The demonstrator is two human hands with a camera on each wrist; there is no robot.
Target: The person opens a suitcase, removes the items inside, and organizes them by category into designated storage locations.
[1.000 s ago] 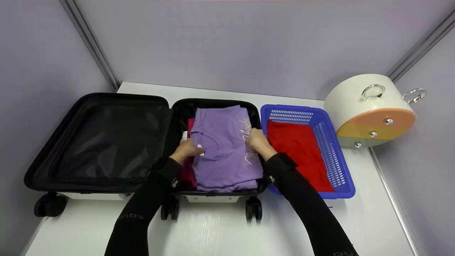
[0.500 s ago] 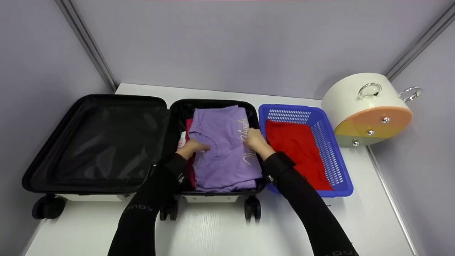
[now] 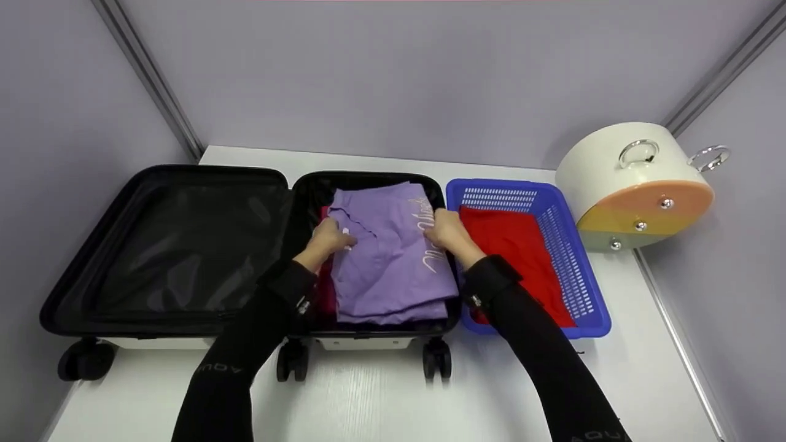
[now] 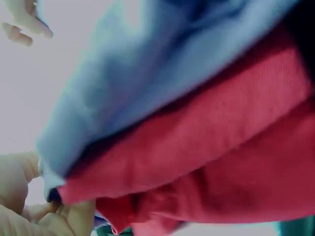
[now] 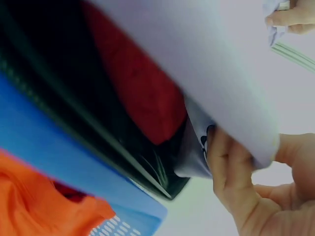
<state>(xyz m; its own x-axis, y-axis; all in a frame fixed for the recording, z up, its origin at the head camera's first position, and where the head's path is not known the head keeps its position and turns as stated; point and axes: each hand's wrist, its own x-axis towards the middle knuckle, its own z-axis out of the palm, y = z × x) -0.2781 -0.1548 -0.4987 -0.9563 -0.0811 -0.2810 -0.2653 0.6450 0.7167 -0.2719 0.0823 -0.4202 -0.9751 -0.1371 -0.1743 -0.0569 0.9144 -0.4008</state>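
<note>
A folded purple T-shirt [image 3: 393,264] with pale script lettering lies over red clothing [image 3: 326,294] in the right half of an open suitcase [image 3: 368,178]. My left hand [image 3: 326,240] pinches the shirt's left side, by a small white tag near the neckline. On the opposite side, my right hand [image 3: 451,233] grips the shirt's edge, fingers tucked beneath it. The right wrist view shows that edge raised, with a red garment [image 5: 142,83] below. In the left wrist view, the red layer hangs close under the shirt by my fingertips [image 4: 78,214]; whether they hold it too I cannot tell.
The other suitcase half [image 3: 184,252], lined in black, lies flat on the left. Right of the suitcase stands a blue plastic basket [image 3: 580,270] with red cloth [image 3: 509,245] inside. A cream drawer box [image 3: 614,162] with ring handles sits behind it. Grey walls enclose the table.
My left hand first slid right over the shirt, then back to its left edge and slightly away from me. My right hand rose slightly; the shirt's near edge lifted and shifted away from me.
</note>
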